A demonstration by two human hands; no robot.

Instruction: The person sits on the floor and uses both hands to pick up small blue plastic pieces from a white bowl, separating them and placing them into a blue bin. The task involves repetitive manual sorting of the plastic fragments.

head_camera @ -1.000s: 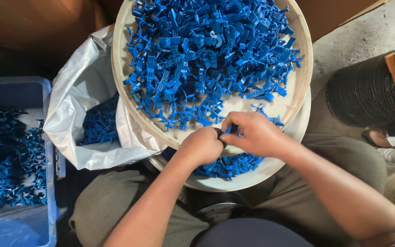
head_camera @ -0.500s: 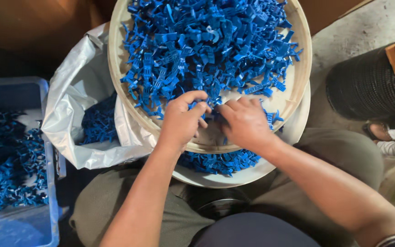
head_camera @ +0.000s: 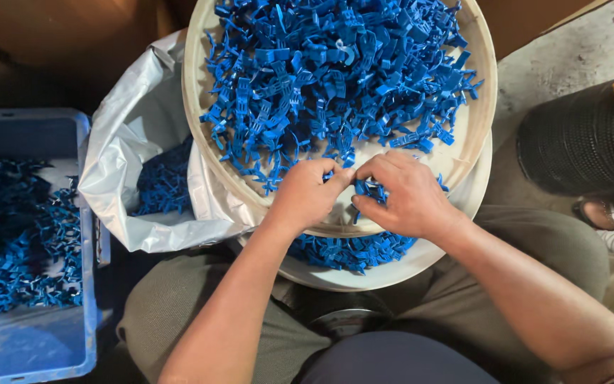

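Pinching together at the middle of the frame, the left hand (head_camera: pixel 307 193) and the right hand (head_camera: pixel 405 195) meet fingertip to fingertip over the near rim of a round shallow cream tray (head_camera: pixel 479 107). Each grip is pressed nearly shut on a small blue plastic clip piece (head_camera: pixel 361 190) held between them, mostly hidden by the fingers. The heap of blue plastic clip pieces (head_camera: pixel 335 78) fills the tray in the upper centre. Below it a second round white tray (head_camera: pixel 428 259) holds more blue pieces. A white plastic bag (head_camera: pixel 133 163) sits left of centre, and a blue plastic crate (head_camera: pixel 37 348) of the same pieces lies at the lower left
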